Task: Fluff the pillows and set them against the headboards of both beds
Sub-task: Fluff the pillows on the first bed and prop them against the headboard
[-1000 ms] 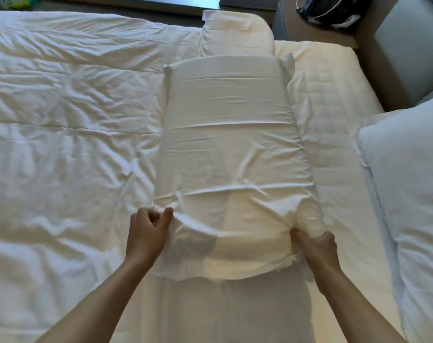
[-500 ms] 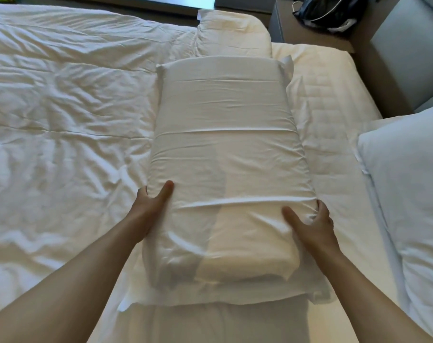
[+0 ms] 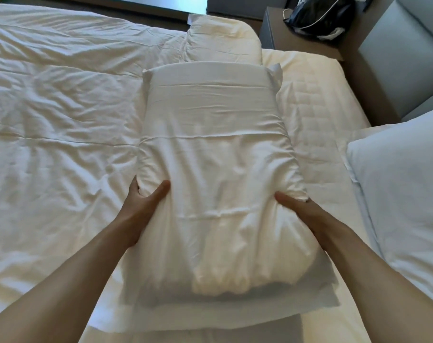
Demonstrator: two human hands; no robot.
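We see the bed (image 3: 317, 125) fill most of the view, its rumpled white duvet (image 3: 62, 125) spread over the left part and bare quilted mattress showing on the right. Beyond its far right corner stands the grey padded headboard (image 3: 403, 60), with a nightstand (image 3: 309, 38) beside it carrying a dark bag (image 3: 317, 18). Lying lengthwise down the middle of the bed is the pillow (image 3: 210, 169) we are working on; a second pillow (image 3: 223, 42) sits just past its far end, and a third (image 3: 403, 194) leans in at the right edge. Our left hand (image 3: 142, 201) and right hand (image 3: 302, 211) squeeze the pillow's two long sides, fingers clenched into the filling (the thumbs press on top, the rest wrap out of sight underneath). We judge this to be the fluffing step, the near half bunching inward. Next we would need to plump it evenly, then lift it and stand it against the headboard to the right.
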